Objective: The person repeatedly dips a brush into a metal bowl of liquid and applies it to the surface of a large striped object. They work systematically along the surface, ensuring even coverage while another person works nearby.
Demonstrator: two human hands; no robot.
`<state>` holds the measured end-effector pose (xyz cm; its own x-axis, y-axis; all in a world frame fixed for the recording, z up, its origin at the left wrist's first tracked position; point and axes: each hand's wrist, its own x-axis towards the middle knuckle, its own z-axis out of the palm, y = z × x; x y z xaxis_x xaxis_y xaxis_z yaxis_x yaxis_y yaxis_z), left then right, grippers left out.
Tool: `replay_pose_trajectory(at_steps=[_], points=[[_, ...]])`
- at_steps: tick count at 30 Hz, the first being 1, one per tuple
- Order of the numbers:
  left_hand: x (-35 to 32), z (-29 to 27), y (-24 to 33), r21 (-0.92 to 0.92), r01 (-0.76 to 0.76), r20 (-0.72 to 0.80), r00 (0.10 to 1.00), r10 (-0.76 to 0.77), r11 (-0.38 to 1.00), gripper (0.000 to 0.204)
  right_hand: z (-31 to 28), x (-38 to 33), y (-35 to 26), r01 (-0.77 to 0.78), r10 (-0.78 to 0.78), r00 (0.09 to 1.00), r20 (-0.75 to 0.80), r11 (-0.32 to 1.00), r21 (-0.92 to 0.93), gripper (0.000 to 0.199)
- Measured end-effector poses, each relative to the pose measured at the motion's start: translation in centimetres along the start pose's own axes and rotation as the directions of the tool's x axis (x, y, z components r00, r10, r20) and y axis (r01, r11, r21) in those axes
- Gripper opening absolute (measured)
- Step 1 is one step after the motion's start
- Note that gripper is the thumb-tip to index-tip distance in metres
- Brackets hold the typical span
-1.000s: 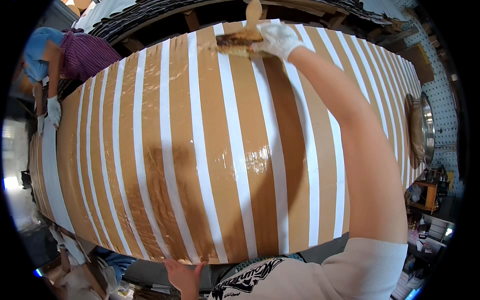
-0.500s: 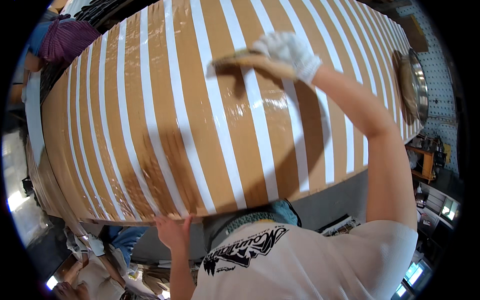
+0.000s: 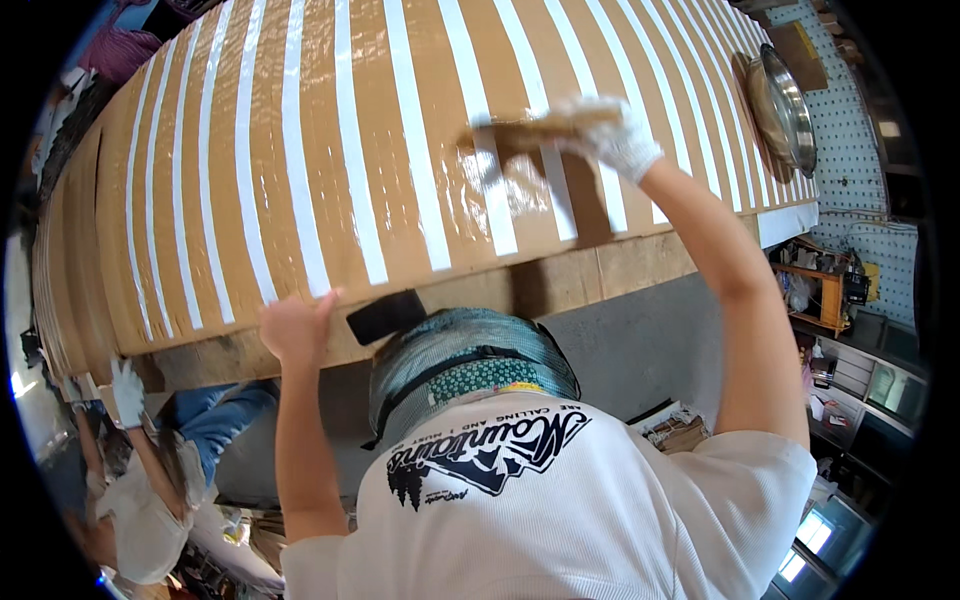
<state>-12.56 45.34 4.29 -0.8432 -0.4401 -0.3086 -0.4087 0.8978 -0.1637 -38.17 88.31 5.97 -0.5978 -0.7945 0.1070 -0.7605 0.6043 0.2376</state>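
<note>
The brush [image 3: 545, 133] is clamped in the gloved right hand [image 3: 615, 140], kinda blurry over the striped sheets [image 3: 320, 150]; the bare left hand [image 3: 292, 328]'s grip at their near edge can't be told. Sheets could get dragged crooked if pushed too hard.

R hand [image 3: 612, 137] w/ brush [image 3: 525, 134]: shifted, far edge of striped sheets [image 3: 268, 200] toward near side. Dk. rect. item [image 3: 386, 317]: newly in view.
</note>
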Motion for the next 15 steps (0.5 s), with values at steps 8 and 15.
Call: replay_pose_trajectory(at_steps=[8, 15], points=[[-1.0, 0.6, 0.4, 0.032, 0.018, -0.052, 0.999, -0.016, 0.999, 0.076, -2.4, -6.8, -9.1, -0.055, 0.06, 0.972, 0.228, 0.998, -0.03, 0.041], [-1.0, 0.5, 0.0, -0.002, -0.026, -0.098, 0.995, 0.026, 1.0, 0.081, -6.0, -3.2, -10.0, 0.012, -0.014, 1.0, 0.008, 0.977, 0.214, 0.043]])
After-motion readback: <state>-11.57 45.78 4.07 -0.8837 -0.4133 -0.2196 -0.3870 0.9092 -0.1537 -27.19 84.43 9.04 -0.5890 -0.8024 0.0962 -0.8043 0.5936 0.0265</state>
